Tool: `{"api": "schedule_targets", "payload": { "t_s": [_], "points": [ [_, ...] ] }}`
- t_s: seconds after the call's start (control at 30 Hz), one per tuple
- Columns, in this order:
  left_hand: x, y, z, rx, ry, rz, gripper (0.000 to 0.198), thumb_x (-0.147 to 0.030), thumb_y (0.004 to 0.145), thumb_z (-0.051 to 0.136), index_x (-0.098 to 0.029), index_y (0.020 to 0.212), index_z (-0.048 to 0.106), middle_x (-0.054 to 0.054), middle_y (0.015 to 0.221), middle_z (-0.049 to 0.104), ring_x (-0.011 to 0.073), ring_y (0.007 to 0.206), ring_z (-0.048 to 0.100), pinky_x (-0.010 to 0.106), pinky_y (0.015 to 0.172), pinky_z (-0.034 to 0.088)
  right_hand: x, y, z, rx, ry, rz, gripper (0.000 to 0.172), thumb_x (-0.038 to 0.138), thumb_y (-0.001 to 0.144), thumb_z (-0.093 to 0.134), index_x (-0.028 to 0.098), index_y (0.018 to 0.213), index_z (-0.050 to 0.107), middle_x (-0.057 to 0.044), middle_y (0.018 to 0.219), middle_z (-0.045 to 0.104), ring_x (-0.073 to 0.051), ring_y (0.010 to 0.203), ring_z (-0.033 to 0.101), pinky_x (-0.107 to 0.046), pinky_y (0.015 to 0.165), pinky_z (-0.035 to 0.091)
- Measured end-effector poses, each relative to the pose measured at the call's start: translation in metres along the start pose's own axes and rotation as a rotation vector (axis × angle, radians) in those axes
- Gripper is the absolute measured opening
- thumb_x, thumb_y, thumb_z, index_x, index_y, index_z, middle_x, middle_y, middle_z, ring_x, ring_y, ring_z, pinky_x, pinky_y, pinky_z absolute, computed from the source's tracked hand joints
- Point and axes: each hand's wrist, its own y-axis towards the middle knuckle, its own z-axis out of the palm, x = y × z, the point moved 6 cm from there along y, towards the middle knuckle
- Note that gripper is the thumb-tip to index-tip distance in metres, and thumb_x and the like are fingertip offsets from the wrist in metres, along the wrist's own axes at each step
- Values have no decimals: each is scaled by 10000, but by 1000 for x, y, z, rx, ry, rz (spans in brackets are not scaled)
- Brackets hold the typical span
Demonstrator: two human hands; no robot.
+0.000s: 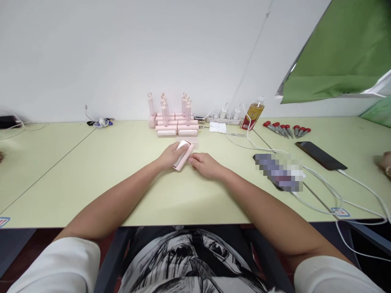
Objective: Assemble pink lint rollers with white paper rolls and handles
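My left hand [171, 156] is closed around a pink and white lint-roller-like device [184, 154] that lies on the pale green table [122, 179]. My right hand [205, 165] rests just right of it, fingers curled, fingertips touching the device's near edge. Behind them stands a stack of several matching pink devices [175, 126], some lying flat in rows, some upright with handles pointing up.
A yellow drink bottle [253, 114], a power strip [222, 119], red-handled screwdrivers [287, 129], a dark phone [320, 155] and white cables [324, 179] lie to the right. A coiled cable [102, 122] sits back left. Another person's hand [385, 162] shows at the right edge.
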Motion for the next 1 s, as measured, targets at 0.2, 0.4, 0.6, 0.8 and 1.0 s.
{"api": "schedule_targets", "payload": {
  "t_s": [0.2,0.4,0.6,0.8,1.0],
  "points": [
    [-7,47,-37,-207,273,334,384,-410,938,381,-182,1060,665,86,1147,661,235,1123,565,385,1022,420,-1,1,1,4,22,10,306,353,952,446,180,711,524,24,659,540,-111,590,451,-243,601,329],
    [19,65,-20,88,444,389,485,-346,782,599,-175,1234,642,125,1249,629,296,1161,567,436,1022,435,1,0,1,29,7,6,293,362,941,451,185,721,531,29,661,541,-112,595,460,-244,595,333],
    [43,46,-43,-114,25,53,486,-486,811,608,-179,1188,610,92,1068,675,233,906,633,379,824,505,-7,3,1,-39,79,97,301,373,942,444,188,716,515,10,695,585,-101,565,479,-229,549,347],
    [43,12,-41,-33,-303,-9,592,-592,741,698,-193,1173,622,40,916,652,155,775,584,291,722,473,-20,4,0,-101,126,226,308,424,945,428,195,774,546,-11,775,641,-93,505,504,-224,450,328],
    [31,3,-35,30,-237,34,703,-626,755,671,-174,1288,592,51,975,653,150,791,563,289,731,474,-26,5,2,-104,142,223,325,452,940,433,192,794,562,-13,774,643,-88,494,508,-213,433,337]
  ]
}}
